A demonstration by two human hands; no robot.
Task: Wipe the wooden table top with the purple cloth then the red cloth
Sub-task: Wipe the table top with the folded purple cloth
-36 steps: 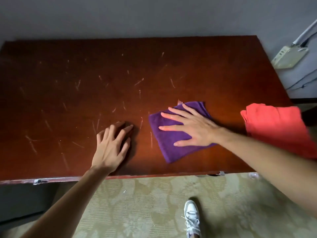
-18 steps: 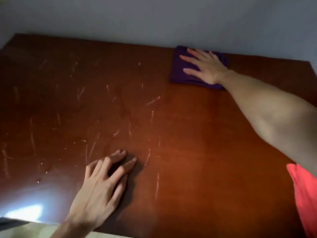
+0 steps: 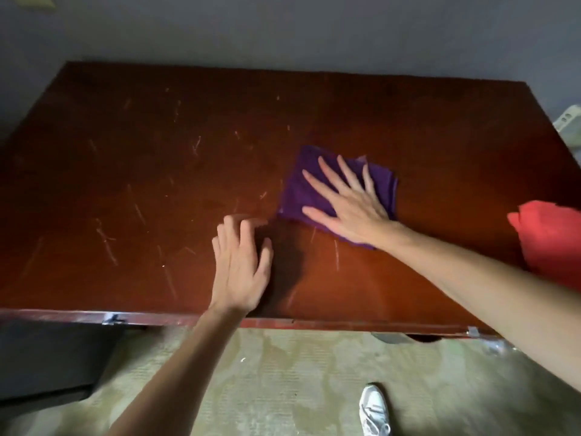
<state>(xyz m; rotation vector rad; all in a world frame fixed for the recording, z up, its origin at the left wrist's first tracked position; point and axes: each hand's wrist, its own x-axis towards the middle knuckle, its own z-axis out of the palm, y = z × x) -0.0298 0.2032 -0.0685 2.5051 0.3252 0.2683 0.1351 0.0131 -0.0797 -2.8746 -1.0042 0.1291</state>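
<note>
1. Head view: a person leans over a scratched, reddish-brown wooden table top (image 3: 132,190) whose far edge runs along a grey wall (image 3: 283,29).
2. The right hand (image 3: 349,212) lies flat, palm down, fingers spread wide, pressing on a folded purple cloth (image 3: 301,190); it grips nothing, only bears down on the fabric.
3. The purple cloth sits right of the table's centre, flat on the wood, with a corner showing beyond the wrist on the near side.
4. The left hand (image 3: 242,262) rests palm down on bare wood near the front edge, just left of the cloth and apart from it, fingers slightly curled and blurred, holding nothing.
5. A crumpled red cloth (image 3: 550,240) lies at the table's right edge, well apart from the purple one and partly cut off by the frame.
6. Below the table edge, a pale patterned carpet (image 3: 283,379) and one white sneaker (image 3: 374,410) show.
</note>
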